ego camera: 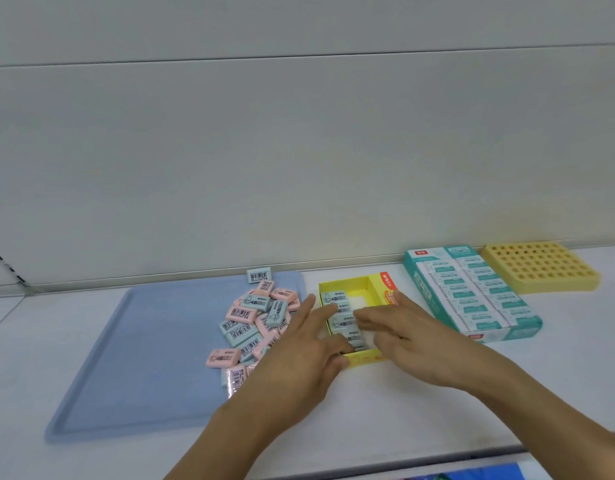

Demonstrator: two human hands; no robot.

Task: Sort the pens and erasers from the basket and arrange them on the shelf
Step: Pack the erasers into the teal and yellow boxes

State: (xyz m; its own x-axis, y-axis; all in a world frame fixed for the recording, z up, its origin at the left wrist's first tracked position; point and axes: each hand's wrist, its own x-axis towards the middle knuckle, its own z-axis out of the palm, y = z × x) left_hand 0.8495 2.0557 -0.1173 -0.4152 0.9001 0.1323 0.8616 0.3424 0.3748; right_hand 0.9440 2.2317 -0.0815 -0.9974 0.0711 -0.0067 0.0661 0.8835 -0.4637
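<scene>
Both hands reaching into small yellow cardboard box (pixel 344 284) — left hand (pixel 304 344) and right hand (pixel 408 336), fingers straight, pressing on blue erasers (pixel 337 299); pink-and-blue eraser pile (pixel 254 323) lying on blue tray (pixel 143 358).

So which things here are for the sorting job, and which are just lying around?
For the job:
- loose erasers on the blue tray
- yellow box being filled
- left hand, right hand
- full teal eraser box

Just lying there:
- yellow holder with holes
</scene>
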